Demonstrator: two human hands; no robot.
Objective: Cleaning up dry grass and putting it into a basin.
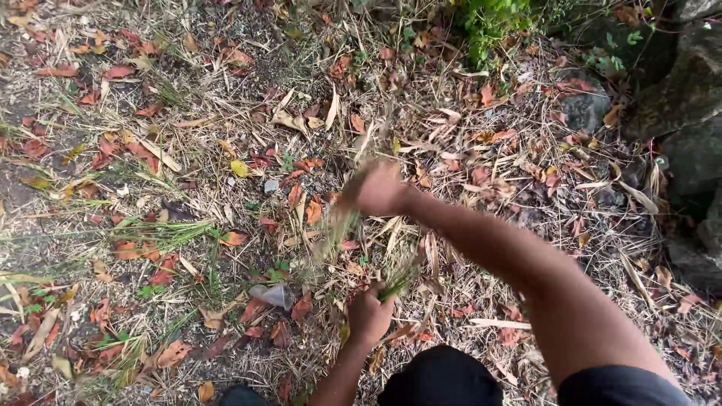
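My left hand (368, 314) is closed low on a small tuft of green grass (397, 281) rooted in the ground. Farther out, my right hand (378, 189) is motion-blurred; it is closed, with blurred grass blades (336, 225) streaking down and left from it. Whether it grips a tool or only grass cannot be made out. My right arm reaches in from the lower right across the litter.
Dry red-brown leaves (120, 71) and pale straw cover the soil. Cut green grass (162, 229) lies at the left. Dark rocks (688, 105) stand along the right edge, green plants (489, 22) grow at the top, and a grey stone (272, 295) lies near my left hand.
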